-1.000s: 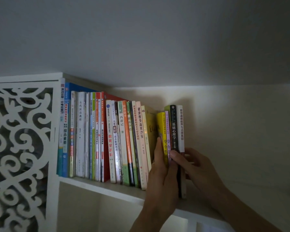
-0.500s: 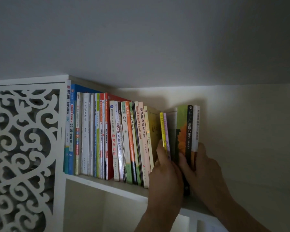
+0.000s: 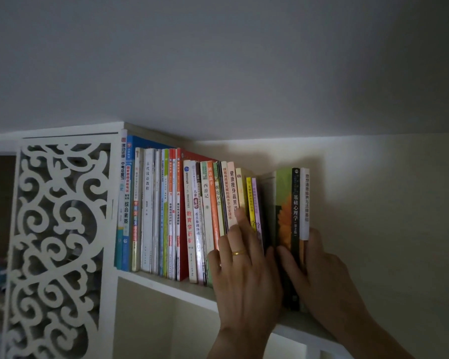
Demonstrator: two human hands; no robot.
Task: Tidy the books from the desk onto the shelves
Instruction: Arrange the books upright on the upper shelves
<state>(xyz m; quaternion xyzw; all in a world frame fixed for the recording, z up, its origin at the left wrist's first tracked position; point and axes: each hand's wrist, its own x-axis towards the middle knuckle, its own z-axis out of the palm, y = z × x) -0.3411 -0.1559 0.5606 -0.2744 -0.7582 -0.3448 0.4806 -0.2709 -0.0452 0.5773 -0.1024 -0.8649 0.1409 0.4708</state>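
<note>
1. Where the white shelf [image 3: 163,283] runs across the middle of the frame, a row of books [image 3: 166,216] stands upright, spines outward, from the left wall of the shelf to the centre.
2. At the right end of the row a yellow book [image 3: 248,195] and a purple book [image 3: 254,198] stand side by side, with a dark gap just to their right.
3. Right of the gap stands a small bundle: a green book [image 3: 283,203], a black book [image 3: 295,203] and a white book [image 3: 304,203], pressed together.
4. Left hand [image 3: 244,275], wearing a gold ring [image 3: 238,253], lies flat with straight fingers against the spines at the row's right end, holding nothing.
5. Right hand [image 3: 319,275] is clamped round the bundle's lower part, thumb on the green cover, fingers behind the white book.
6. A carved white panel [image 3: 60,242] fills the lower left of the frame.
</note>
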